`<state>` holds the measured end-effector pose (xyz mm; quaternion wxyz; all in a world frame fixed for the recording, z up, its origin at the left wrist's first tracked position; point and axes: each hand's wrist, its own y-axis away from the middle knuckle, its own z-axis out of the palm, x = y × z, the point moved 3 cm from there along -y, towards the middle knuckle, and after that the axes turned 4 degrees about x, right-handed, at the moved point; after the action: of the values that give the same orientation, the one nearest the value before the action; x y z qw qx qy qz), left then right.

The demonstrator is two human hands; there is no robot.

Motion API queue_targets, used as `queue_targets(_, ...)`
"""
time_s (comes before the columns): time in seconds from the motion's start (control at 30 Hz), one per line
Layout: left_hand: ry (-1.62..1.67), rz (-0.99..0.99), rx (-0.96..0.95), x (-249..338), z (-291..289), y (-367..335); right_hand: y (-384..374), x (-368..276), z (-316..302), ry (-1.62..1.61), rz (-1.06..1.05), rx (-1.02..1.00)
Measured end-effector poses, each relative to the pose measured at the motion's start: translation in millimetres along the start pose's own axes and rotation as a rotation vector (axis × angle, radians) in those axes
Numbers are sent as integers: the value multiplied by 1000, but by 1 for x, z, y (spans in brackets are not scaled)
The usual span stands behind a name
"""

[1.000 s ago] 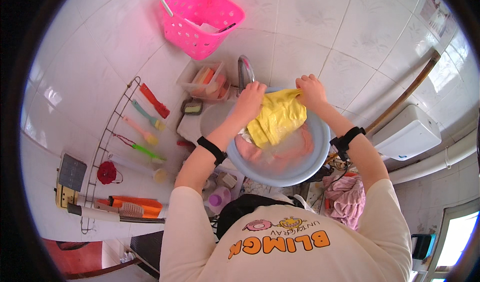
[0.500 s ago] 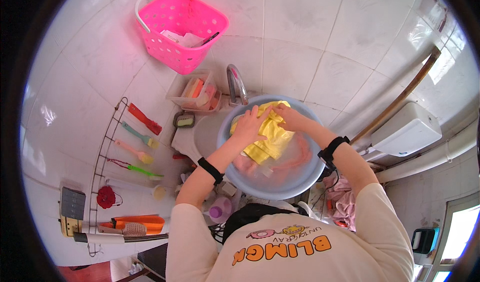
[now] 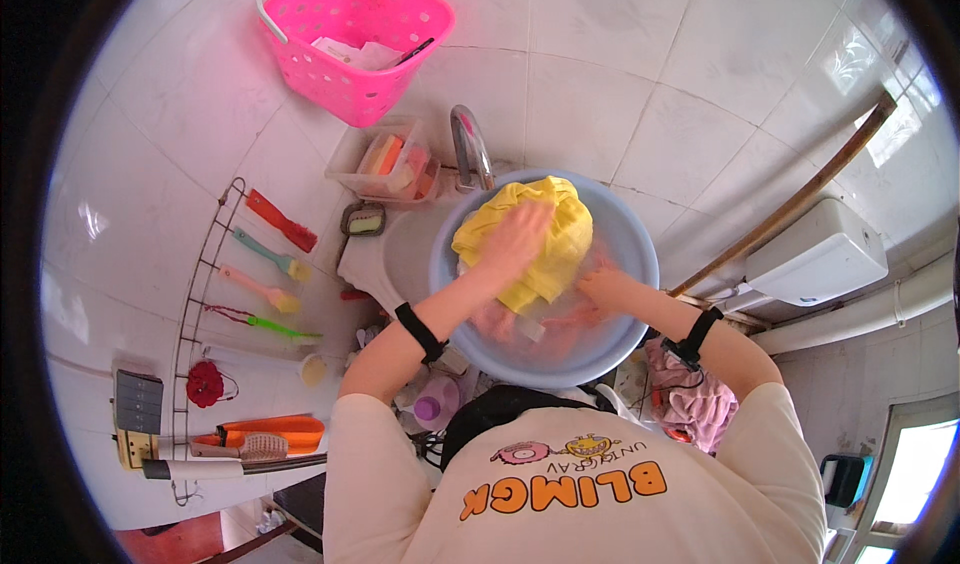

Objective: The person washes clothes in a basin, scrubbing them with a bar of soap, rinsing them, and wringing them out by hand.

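Note:
A wet yellow cloth or garment [image 3: 572, 226] sits bunched above cloudy water in a light blue basin [image 3: 648, 254]. My left hand [image 3: 520, 236] rests over the middle of the cloth, its fingers smeared by motion. Just right of the cloth, my right hand [image 3: 602, 286] reaches down to the water, and its fingers are hard to make out there. Pinkish fabric [image 3: 495, 319] shows through the water along the basin's near side. A small pale object [image 3: 530, 330] lies near the cloth's lower edge. Each of my wrists wears a black strap.
A chrome faucet [image 3: 470, 144] stands behind the basin. To its left are a clear plastic box [image 3: 350, 159] and a soap dish [image 3: 363, 219]. A pink basket [image 3: 350, 84] hangs above. Brushes hang from a wire rack [image 3: 205, 264]. A wooden stick [image 3: 800, 199] leans beside a white tank [image 3: 820, 254].
My right hand has left the cloth's far edge and come down to the water on the right. The cloth now looks more rounded and bunched. My left hand stays over it.

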<state>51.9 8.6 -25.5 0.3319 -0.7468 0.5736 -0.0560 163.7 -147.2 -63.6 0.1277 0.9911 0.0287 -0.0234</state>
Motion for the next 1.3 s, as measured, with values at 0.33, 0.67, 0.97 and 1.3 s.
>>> queue_targets(0.33,753,170,-1024,73,12,53,-12,27,-6,-387,74,201)
queue_targets(0.67,1965,-1278,-632,12,8,47,10,6,-124,-690,5,614)
queue_targets(0.97,1720,-790,-361,-38,-106,-16,35,0,-219,-513,28,898)
queue_targets(1.3,1780,-803,146,-84,-198,-46,59,-29,-276,-360,90,876)
